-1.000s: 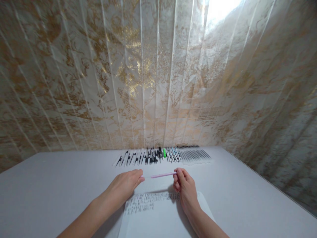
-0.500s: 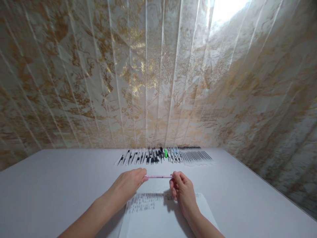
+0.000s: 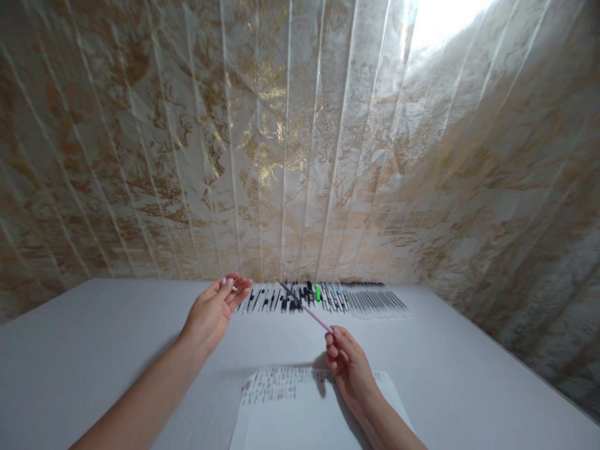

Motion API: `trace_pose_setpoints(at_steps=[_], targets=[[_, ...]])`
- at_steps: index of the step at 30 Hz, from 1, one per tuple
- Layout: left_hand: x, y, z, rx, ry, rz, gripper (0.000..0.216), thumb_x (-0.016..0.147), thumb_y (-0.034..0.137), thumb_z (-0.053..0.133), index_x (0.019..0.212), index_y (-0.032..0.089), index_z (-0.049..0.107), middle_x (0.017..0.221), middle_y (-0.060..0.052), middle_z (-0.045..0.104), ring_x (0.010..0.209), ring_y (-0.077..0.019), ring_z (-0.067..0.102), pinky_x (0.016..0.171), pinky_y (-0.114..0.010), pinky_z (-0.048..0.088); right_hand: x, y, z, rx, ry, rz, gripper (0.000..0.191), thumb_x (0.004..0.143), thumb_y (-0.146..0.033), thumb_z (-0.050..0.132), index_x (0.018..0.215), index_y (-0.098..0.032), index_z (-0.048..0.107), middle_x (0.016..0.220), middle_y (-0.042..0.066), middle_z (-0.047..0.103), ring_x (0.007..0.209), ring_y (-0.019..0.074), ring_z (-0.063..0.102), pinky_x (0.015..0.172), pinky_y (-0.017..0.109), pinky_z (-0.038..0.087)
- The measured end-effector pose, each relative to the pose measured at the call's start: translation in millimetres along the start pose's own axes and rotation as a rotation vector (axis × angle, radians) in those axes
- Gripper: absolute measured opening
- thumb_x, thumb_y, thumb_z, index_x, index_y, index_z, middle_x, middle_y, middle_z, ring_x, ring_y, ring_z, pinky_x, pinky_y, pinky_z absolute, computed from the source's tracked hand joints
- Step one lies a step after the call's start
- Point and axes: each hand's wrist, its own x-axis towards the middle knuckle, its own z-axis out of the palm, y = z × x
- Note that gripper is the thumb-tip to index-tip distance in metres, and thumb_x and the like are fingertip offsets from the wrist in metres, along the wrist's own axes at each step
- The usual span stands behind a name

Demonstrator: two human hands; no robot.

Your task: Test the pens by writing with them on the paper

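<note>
Above the white table (image 3: 445, 369), as the head view showed, the slim pink pen (image 3: 317, 317) hung in the grasp of the right hand (image 3: 354, 372), its near end pinched between thumb and forefinger. From those fingertips its long axis ran forward and to the left, slanting toward the row of pens (image 3: 265, 300) at the back. The pink length gave way to a thinner dark one, whose tip overlapped the row in the picture; whether it stood directly over the pens or short of them, I could not tell.

Off to the left of that tip, and farther forward than the right hand, was the left hand (image 3: 210, 315), palm turned partly up, fingers loosely curled and apart from the pen. Something small and pale showed at its fingertips, too small to say whether it was gripped. In the picture, the left fingers lay nearer to the dark tip; the right ones had the pink end.

Right of the bright green piece (image 3: 317, 293) lay a line of thin dark rods (image 3: 379, 301), well apart from both hands. Partly under the right hand lay a white sheet (image 3: 281, 425) with dark writing (image 3: 269, 390) across its upper part.
</note>
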Motion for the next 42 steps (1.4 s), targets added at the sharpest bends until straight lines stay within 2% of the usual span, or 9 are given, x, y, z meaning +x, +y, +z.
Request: trace_pose_setpoints(at_steps=[7, 11, 17, 22, 26, 30, 35, 38, 42], targets=[[-5, -32, 4, -0.165, 0.061, -0.246, 0.028, 0.089, -0.006, 0.040, 0.074, 0.011, 0.057, 0.078, -0.011, 0.072, 0.077, -0.0164, 0.073, 0.073, -0.024, 0.060, -10, 5, 6, -0.185, -0.053, -0.085, 0.029, 0.069, -0.039, 0.081, 0.081, -0.017, 0.065, 0.068, 0.001, 0.067, 0.052, 0.0094, 0.053, 0.043, 0.017, 0.044], [-7, -38, 4, -0.197, 0.076, -0.296, 0.033, 0.087, -0.012, 0.039, 0.070, 0.012, 0.052, 0.072, -0.008, 0.070, 0.078, -0.0160, 0.074, 0.074, -0.021, 0.060, -7, 4, 3, -0.074, -0.024, -0.055, 0.027, 0.066, -0.034, 0.084, 0.077, -0.017, 0.066, 0.069, 0.001, 0.067, 0.052, 0.0091, 0.052, 0.041, 0.016, 0.044], [-7, -45, 1, -0.152, 0.027, -0.315, 0.027, 0.088, -0.010, 0.044, 0.076, 0.013, 0.053, 0.080, -0.011, 0.073, 0.080, -0.0153, 0.074, 0.071, -0.019, 0.059, 2, 1, -1, 0.141, -0.049, 0.081, 0.029, 0.060, -0.029, 0.088, 0.075, -0.017, 0.067, 0.069, -0.003, 0.064, 0.049, 0.0038, 0.047, 0.039, 0.010, 0.040], [-14, -57, -2, -0.105, -0.013, -0.304, 0.026, 0.084, -0.005, 0.057, 0.071, 0.017, 0.052, 0.069, -0.001, 0.070, 0.079, -0.0132, 0.074, 0.071, -0.016, 0.057, 2, 1, -2, 0.171, -0.067, 0.121, 0.031, 0.058, -0.028, 0.089, 0.076, -0.017, 0.067, 0.070, -0.002, 0.065, 0.051, 0.0031, 0.049, 0.041, 0.009, 0.041], [-20, -69, -5, -0.061, -0.065, -0.328, 0.020, 0.080, 0.002, 0.066, 0.073, 0.017, 0.054, 0.071, -0.003, 0.072, 0.076, -0.0155, 0.073, 0.063, -0.018, 0.056, -1, 2, 0, 0.067, -0.107, 0.077, 0.031, 0.061, -0.030, 0.087, 0.078, -0.017, 0.065, 0.069, -0.001, 0.067, 0.051, 0.0052, 0.051, 0.042, 0.012, 0.042], [-23, -79, -3, -0.025, -0.114, -0.356, 0.017, 0.080, 0.000, 0.062, 0.078, 0.016, 0.056, 0.081, -0.008, 0.075, 0.075, -0.0151, 0.072, 0.054, -0.017, 0.050, -3, 7, -1, -0.131, -0.120, -0.058, 0.027, 0.071, -0.036, 0.080, 0.080, -0.018, 0.062, 0.067, 0.000, 0.066, 0.051, 0.0081, 0.052, 0.042, 0.016, 0.042], [-25, -78, -1, 0.002, -0.175, -0.373, 0.025, 0.073, -0.008, 0.057, 0.083, 0.014, 0.058, 0.091, -0.010, 0.074, 0.086, -0.0170, 0.071, 0.065, -0.020, 0.051, 1, 11, -4, -0.295, -0.073, -0.178, 0.033, 0.071, -0.045, 0.078, 0.078, -0.018, 0.060, 0.064, 0.000, 0.065, 0.047, 0.0085, 0.050, 0.040, 0.018, 0.039], [-25, -75, -2, 0.014, -0.256, -0.325, 0.021, 0.073, 0.003, 0.066, 0.088, 0.015, 0.058, 0.103, -0.012, 0.073, 0.096, -0.0224, 0.069, 0.078, -0.027, 0.051, 2, 11, -5, -0.370, -0.065, -0.211, 0.035, 0.072, -0.048, 0.075, 0.078, -0.018, 0.059, 0.063, -0.001, 0.063, 0.046, 0.0081, 0.048, 0.041, 0.019, 0.038], [-22, -76, -7, 0.077, -0.406, -0.231, 0.032, 0.068, 0.017, 0.076, 0.094, 0.018, 0.056, 0.110, -0.014, 0.071, 0.103, -0.0264, 0.066, 0.088, -0.034, 0.047, 1, 9, -4, -0.463, -0.051, -0.253, 0.036, 0.073, -0.050, 0.073, 0.078, -0.018, 0.059, 0.060, -0.002, 0.060, 0.045, 0.0081, 0.047, 0.042, 0.020, 0.037]])
